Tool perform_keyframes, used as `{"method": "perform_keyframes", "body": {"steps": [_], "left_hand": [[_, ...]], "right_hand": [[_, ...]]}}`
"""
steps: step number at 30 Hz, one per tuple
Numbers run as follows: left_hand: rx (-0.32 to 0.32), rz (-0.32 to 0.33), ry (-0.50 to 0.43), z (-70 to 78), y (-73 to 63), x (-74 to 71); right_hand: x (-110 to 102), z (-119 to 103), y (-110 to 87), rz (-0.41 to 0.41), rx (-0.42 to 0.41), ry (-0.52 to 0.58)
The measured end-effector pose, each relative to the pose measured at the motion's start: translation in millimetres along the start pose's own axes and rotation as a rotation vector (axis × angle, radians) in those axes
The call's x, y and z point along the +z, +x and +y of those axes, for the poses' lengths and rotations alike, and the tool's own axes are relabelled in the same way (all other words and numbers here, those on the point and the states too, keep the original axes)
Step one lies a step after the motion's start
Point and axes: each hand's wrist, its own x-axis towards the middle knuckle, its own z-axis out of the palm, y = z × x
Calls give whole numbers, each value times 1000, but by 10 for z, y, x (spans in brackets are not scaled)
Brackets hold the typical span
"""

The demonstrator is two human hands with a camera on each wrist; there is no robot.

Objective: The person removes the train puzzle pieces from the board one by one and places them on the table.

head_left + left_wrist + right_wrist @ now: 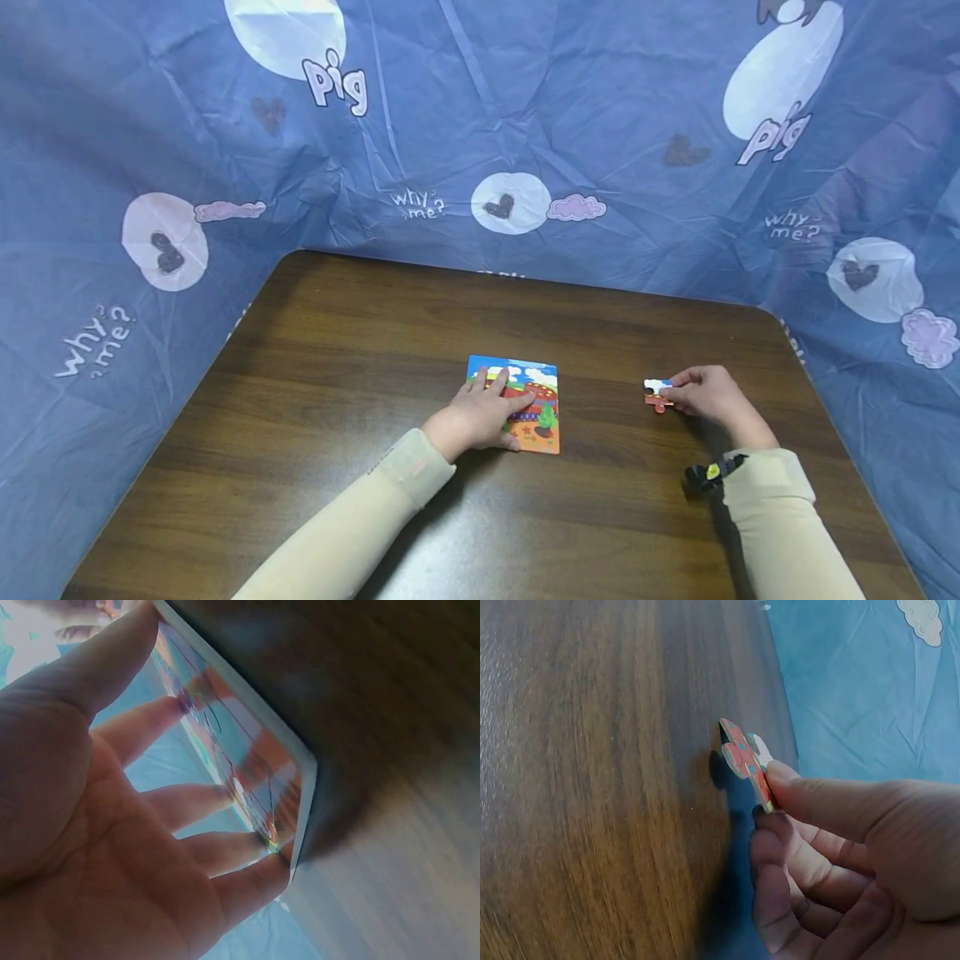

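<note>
A jigsaw picture (543, 400) in bright colours, with clouds, a red shape and a small green tree, lies flat near the middle of the table. My left hand (478, 417) rests on its left part with fingers spread, covering some of the picture. In the left wrist view, the fingertips touch the printed face of the jigsaw picture (247, 739), whose pale edge is visible. To the right, my right hand (708, 396) pinches a jigsaw piece (658, 402) by its right side, between thumb and fingers. The right wrist view shows this jigsaw piece (741, 754) tilted, its shadow on the wood.
The brown wooden table (360, 367) is bordered by a blue printed cloth (420, 125) hanging at the back and sides. A black strap with a small device (708, 473) sits at the right wrist.
</note>
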Motion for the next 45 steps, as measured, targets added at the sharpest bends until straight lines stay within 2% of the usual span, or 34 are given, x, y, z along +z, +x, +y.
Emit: {"method": "perform_keyframes", "body": {"steps": [6, 13, 20, 26, 36, 40, 45], "left_hand": [[3, -1, 7, -1, -7, -3], [6, 1, 15, -8, 1, 1], [10, 1, 10, -30, 16, 14], [16, 7, 13, -46, 15, 22], [23, 9, -11, -41, 2, 22], [28, 11, -7, -42, 0, 24], [27, 11, -5, -48, -7, 30]], "right_hand": [[19, -12, 0, 32, 24, -25], [53, -75, -27, 120, 84, -157], [84, -95, -22, 155, 121, -178], [75, -96, -22, 153, 115, -201], [52, -147, -70, 114, 157, -186], [49, -159, -113, 114, 141, -191], [82, -227, -154, 160, 46, -216]]}}
